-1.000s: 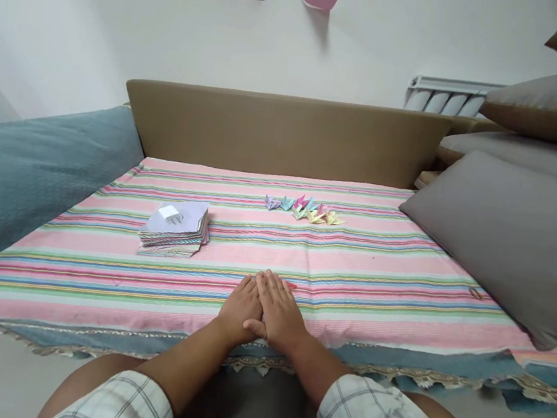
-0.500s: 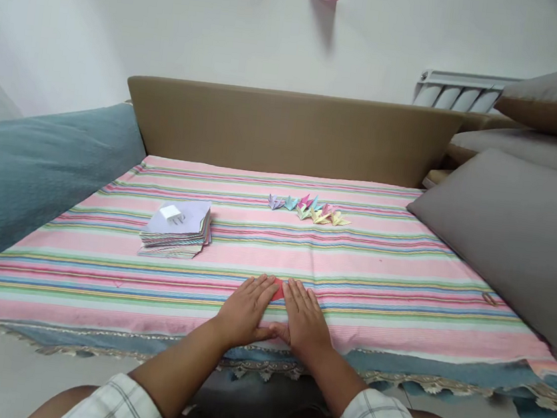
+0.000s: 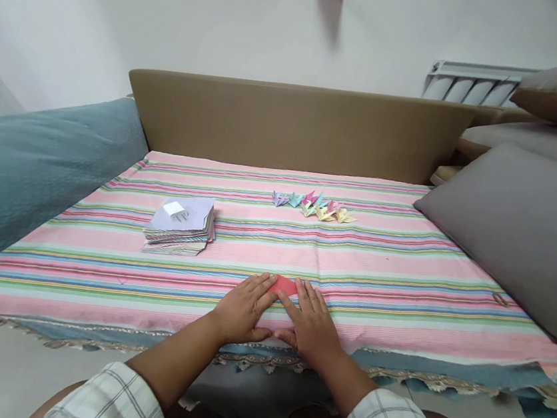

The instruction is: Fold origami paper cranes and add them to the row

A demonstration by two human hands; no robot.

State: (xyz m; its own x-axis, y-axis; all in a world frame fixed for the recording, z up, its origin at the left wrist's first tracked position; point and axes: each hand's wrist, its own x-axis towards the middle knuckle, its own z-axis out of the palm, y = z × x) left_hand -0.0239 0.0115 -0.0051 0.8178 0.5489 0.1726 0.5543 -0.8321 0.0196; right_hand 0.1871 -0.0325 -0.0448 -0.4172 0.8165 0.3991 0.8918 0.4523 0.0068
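Note:
A small red folded paper [image 3: 284, 285] lies on the striped cloth [image 3: 376, 274] near the front edge. My left hand [image 3: 242, 307] lies flat on the paper's left side, fingers stretched out. On its right side my right hand [image 3: 313, 319] presses down the same way, fingers flat and slightly spread. The thumbs nearly meet below the paper, most of which is covered by the fingers. Farther back a stack of coloured paper sheets [image 3: 180, 226] sits to the left, with a small white block on top.
A row of several small folded paper cranes [image 3: 313, 206] lies at the back centre. A teal cushion [image 3: 26, 167] borders the left, grey pillows [image 3: 523, 223] the right, a tan backrest [image 3: 292, 127] behind. The cloth's fringed front edge hangs just below my hands.
My hands, overlapped together a second ago, have slid apart sideways, uncovering the red paper between the fingertips. The view has tilted down slightly.

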